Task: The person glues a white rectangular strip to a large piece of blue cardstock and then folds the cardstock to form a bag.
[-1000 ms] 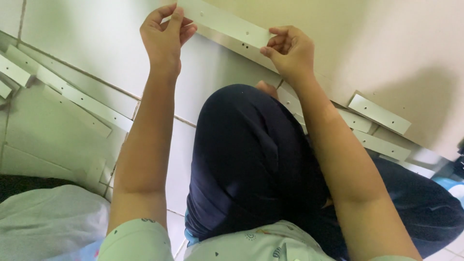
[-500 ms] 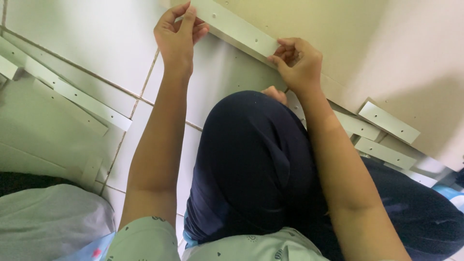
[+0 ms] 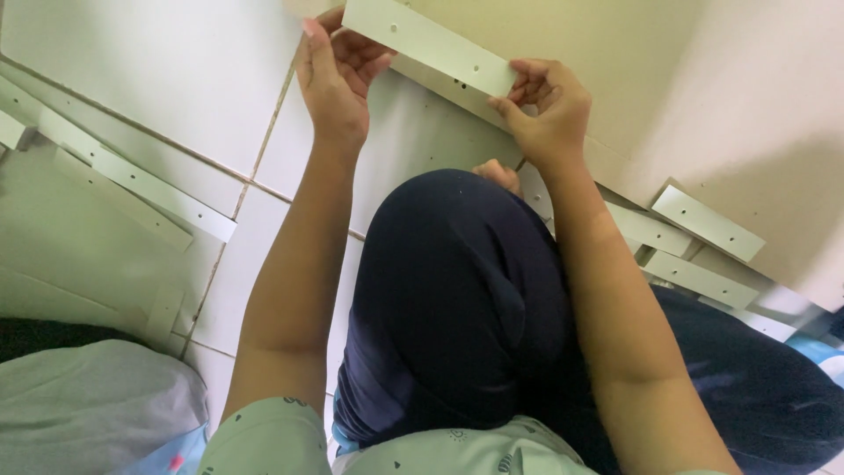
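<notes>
The white strip (image 3: 428, 44) with small holes is being held up in front of the beige wall, tilted so that its left end is sitting higher than its right. The left hand (image 3: 337, 75) is gripping the left end with thumb and fingers closed around it, and the right hand (image 3: 543, 104) is pinching the right end between its fingertips. Compared with half a second ago, both hands and the strip are sitting a little further to the right in the view, and the grip is looking the same. A raised knee in dark blue trousers (image 3: 457, 290) is filling the space under the arms and hiding the floor there. More white strips (image 3: 703, 224) are lying near the wall on the right, and a long strip (image 3: 132, 180) is lying across the tiled floor (image 3: 202, 79) on the left, well apart from the hands
</notes>
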